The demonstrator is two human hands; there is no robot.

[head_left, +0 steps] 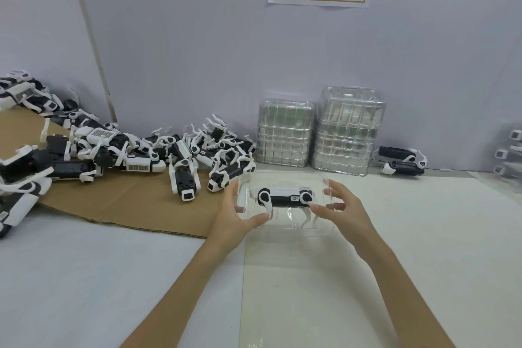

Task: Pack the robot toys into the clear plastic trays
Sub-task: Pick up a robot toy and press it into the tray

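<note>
A clear plastic tray [285,178] sits in the middle of the table with one black-and-white robot dog toy [285,197] lying on its side inside. My left hand [236,213] grips the tray's left end, fingers behind the wall and thumb at the front. My right hand [343,207] holds the right end the same way. A heap of loose robot toys [158,154] lies to the left on brown cardboard [118,200].
Two stacks of empty clear trays [319,133] stand against the back wall. Packed toys in trays [402,161] lie to their right, and more sit at the far right edge [508,152]. A white sheet [324,277] covers the table in front of me.
</note>
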